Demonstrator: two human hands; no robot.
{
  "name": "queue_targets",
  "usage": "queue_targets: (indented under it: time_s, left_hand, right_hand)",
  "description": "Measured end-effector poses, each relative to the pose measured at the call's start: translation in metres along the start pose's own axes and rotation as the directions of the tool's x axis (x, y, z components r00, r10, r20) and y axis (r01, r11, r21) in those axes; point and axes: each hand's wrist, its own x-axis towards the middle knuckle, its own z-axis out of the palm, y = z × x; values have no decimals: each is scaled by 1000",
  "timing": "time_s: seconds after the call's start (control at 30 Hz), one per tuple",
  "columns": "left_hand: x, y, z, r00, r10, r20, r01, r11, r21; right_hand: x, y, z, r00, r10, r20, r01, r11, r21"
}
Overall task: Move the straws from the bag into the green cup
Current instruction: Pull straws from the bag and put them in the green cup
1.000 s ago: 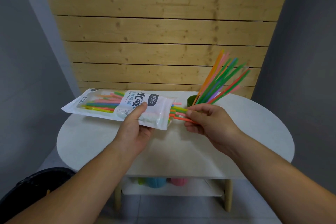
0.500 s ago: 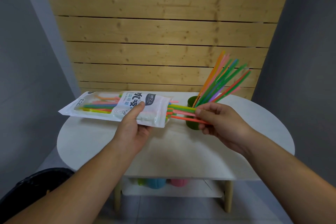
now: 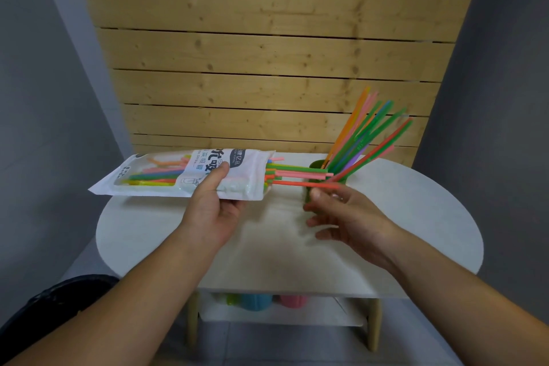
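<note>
My left hand (image 3: 212, 211) grips a white plastic bag (image 3: 248, 165) and holds it level above the table, mouth to the right. Coloured straws lie inside it. A few straws (image 3: 297, 177) stick out of the mouth toward the green cup (image 3: 316, 164), which stands behind my right hand. Several straws (image 3: 367, 137) lean in that cup, fanned up to the right. My right hand (image 3: 350, 217) is blurred, fingers spread, just under the ends of the protruding straws; I see no pinch on them.
The round white table (image 3: 416, 217) stands against a wooden slat wall (image 3: 267, 53). Blue and pink cups (image 3: 267, 301) sit on the shelf under the table. A dark object (image 3: 59, 300) lies on the floor at the lower left.
My right hand pulled a few straws partway out of the bag to the right, then opened its fingers and dropped slightly below them. The bag stayed in my left hand.
</note>
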Motion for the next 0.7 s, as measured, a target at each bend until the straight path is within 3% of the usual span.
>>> queue_targets:
  time_s: [0.07,0.17,0.27,0.43,0.57,0.7]
  left_hand:
    - [0,0,-1,1000,1,10,-1,1000,0]
    - [0,-3,0,1000,-9,13,9,1000,13]
    - [-1,-6,0,1000,-19,15,19,1000,13]
    - [-1,-8,-2,1000,-20,14,19,999,29]
    - [-1,-9,-1,1000,-27,8,27,999,19]
    - [0,-8,-1,1000,-29,8,29,1000,2]
  right_hand:
    - [-2,7,10,999,35,13,-34,996,-82]
    - [1,8,30,1000,-29,-10,28,999,-36]
    - [10,2,45,987,-93,-131,117,976,185]
    - [21,-6,50,975,-11,-222,133,830,542]
    - [20,-6,47,968,-20,-250,156,826,541]
    - [18,-7,36,935,-103,-338,243,883,402]
